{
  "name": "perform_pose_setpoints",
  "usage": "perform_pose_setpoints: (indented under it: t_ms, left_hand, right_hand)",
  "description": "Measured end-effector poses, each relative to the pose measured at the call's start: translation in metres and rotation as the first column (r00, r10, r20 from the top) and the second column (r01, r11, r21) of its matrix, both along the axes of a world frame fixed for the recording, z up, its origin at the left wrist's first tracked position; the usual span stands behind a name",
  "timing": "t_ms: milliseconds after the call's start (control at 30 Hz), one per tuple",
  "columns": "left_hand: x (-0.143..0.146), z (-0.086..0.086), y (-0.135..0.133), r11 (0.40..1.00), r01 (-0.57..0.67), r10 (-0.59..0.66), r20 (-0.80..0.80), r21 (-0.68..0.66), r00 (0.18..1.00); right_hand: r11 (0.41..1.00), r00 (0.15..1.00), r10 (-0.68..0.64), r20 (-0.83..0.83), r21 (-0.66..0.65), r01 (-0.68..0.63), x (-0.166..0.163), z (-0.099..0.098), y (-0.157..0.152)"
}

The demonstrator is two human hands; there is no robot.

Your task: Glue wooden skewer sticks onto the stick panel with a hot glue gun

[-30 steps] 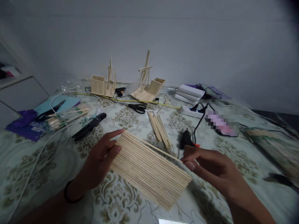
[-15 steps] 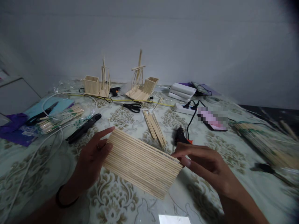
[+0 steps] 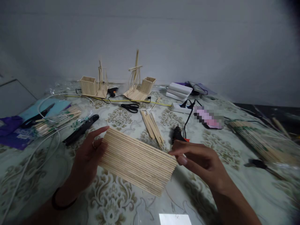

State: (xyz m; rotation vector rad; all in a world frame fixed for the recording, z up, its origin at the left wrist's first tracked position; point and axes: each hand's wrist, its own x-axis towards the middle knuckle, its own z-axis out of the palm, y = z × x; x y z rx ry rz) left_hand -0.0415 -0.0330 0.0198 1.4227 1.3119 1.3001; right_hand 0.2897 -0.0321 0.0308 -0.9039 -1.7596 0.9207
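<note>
My left hand (image 3: pixel 85 156) clasps the left end of the stick panel (image 3: pixel 138 161), seemingly steadying it above the bench (image 3: pixel 112 203); my right hand (image 3: pixel 202 161) pinches its far right corner between fingers, perhaps to true that edge. Beyond, the glue gun (image 3: pixel 177 135) and loose sticks (image 3: pixel 152 126) lie handily near.

Blocked along far edge of table (image 3: pixel 120 118) by stick models (image 3: pixel 148 86).
Passable between scissors (image 3: pixel 130 108) and stick panel (image 3: pixel 138 161); blocked rightward by loose sticks (image 3: pixel 152 128), glue gun (image 3: pixel 177 133), then bagged sticks (image 3: pixel 254 140) near right edge.
</note>
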Motion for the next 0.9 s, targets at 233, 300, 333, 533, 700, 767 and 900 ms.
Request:
perform_pose_setpoints:
  t_ms: [233,300,333,533,700,767,900]
  left_hand:
    - [-0.0005,-0.0003,-0.0002,0.999,-0.018,0.019,0.024,-0.036,1.000]
    - [-0.0012,-0.0008,0.0003,0.999,-0.022,0.023,0.013,-0.038,1.000]
    - [-0.0017,-0.0013,0.0006,0.999,-0.020,0.020,0.009,-0.032,1.000]
    - [-0.0027,-0.0030,0.0019,0.999,-0.018,0.018,0.001,-0.027,1.000]
    - [-0.0012,-0.0017,0.0018,0.999,-0.014,0.015,0.024,-0.036,1.000]
    - [-0.0012,-0.0027,0.0023,0.999,-0.008,0.011,0.050,-0.053,0.999]
    - [-0.0021,-0.0062,0.0031,0.998,-0.021,0.025,0.071,-0.058,0.997]
  right_hand:
    - [1.000,0.998,-0.026,-0.050,-0.017,0.025,-0.0029,-0.0026,0.0008]
    - [1.000,0.998,-0.009,-0.060,-0.009,0.009,-0.0019,-0.0038,0.0008]
    - [1.000,0.998,0.001,-0.068,-0.004,-0.001,-0.0015,-0.0044,0.0008]
    - [1.000,0.997,0.022,-0.078,-0.017,-0.023,-0.0030,-0.0050,0.0011]
    - [0.999,0.995,0.052,-0.085,-0.005,-0.053,-0.0047,-0.0036,0.0016]
    - [0.999,0.995,0.054,-0.078,0.003,-0.054,-0.0047,-0.0034,0.0017]
    - [0.999,0.997,0.029,-0.070,-0.022,-0.031,-0.0051,-0.0029,0.0016]
